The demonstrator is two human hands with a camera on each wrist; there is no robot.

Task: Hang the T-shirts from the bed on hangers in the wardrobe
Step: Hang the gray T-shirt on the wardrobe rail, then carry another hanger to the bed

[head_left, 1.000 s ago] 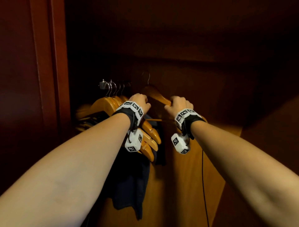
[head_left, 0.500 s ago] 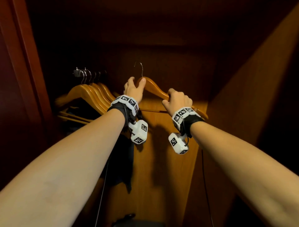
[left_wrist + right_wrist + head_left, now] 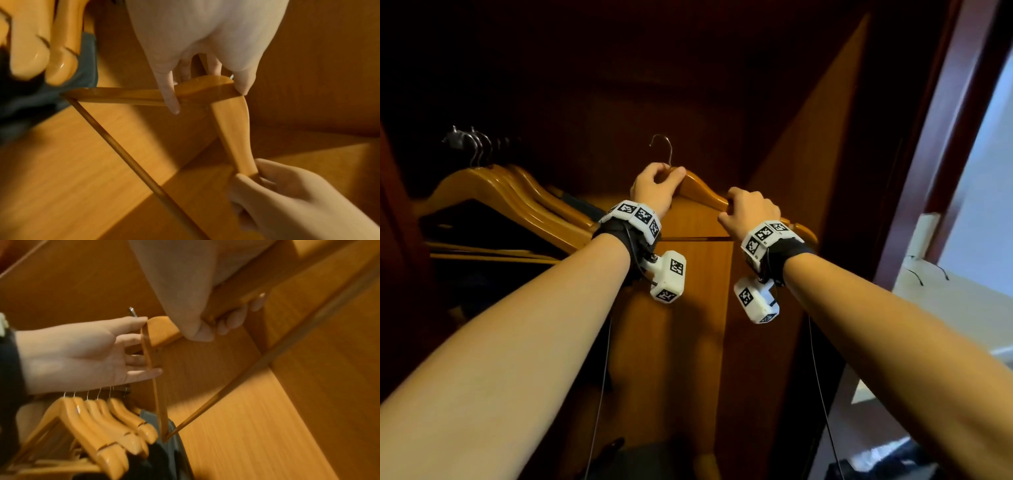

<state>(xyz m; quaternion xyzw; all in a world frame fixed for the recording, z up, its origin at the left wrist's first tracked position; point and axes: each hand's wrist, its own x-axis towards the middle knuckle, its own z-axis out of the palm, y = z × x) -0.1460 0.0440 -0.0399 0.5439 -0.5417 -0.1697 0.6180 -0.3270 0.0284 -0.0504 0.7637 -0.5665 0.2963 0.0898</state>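
The hanger [image 3: 700, 186] is being held bare inside the wardrobe [image 3: 808, 137], off the rail, with no T-shirt in view. The left hand [image 3: 654, 186] is pinching its neck below the hook while the right hand [image 3: 751, 210] is gripping one arm. Keeping it level and clear of the other hangers [image 3: 510, 195] should help it come out cleanly.

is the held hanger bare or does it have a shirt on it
Bare. The hanger shows only wood and its crossbar; left hand and right hand grip it.
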